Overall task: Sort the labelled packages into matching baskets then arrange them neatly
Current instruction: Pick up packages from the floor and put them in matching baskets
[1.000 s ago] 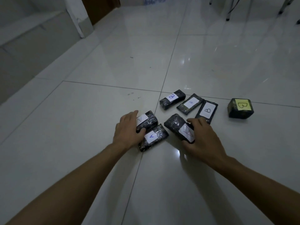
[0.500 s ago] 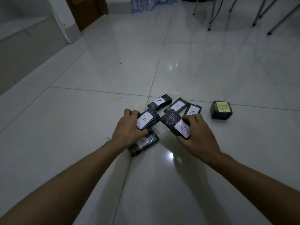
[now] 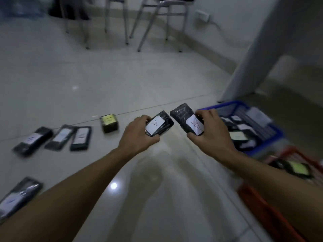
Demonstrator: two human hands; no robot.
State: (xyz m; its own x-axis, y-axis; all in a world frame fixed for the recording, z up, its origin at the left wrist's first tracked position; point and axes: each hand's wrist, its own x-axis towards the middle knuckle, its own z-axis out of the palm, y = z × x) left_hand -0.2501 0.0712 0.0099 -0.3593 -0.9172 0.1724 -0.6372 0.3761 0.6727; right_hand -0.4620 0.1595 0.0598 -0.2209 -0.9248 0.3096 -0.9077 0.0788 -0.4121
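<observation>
Packages: two marked A — one per hand, labels up for reading.
Left hand (image 3: 138, 137): grips package (image 3: 160, 125).
Right hand (image 3: 212, 135): grips package (image 3: 187, 120), beside blue basket (image 3: 272, 130) — likely destination.

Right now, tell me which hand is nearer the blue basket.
Right. The right hand, gripping an A-labelled package, is at the blue basket's near rim, overlapping it in view. The left hand, gripping another A package, is farther left over bare floor.

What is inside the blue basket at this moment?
The blue basket holds several dark packages with pale labels, blurred beyond reading. The right hand, gripping an A-labelled package, covers the basket's near left part.
</observation>
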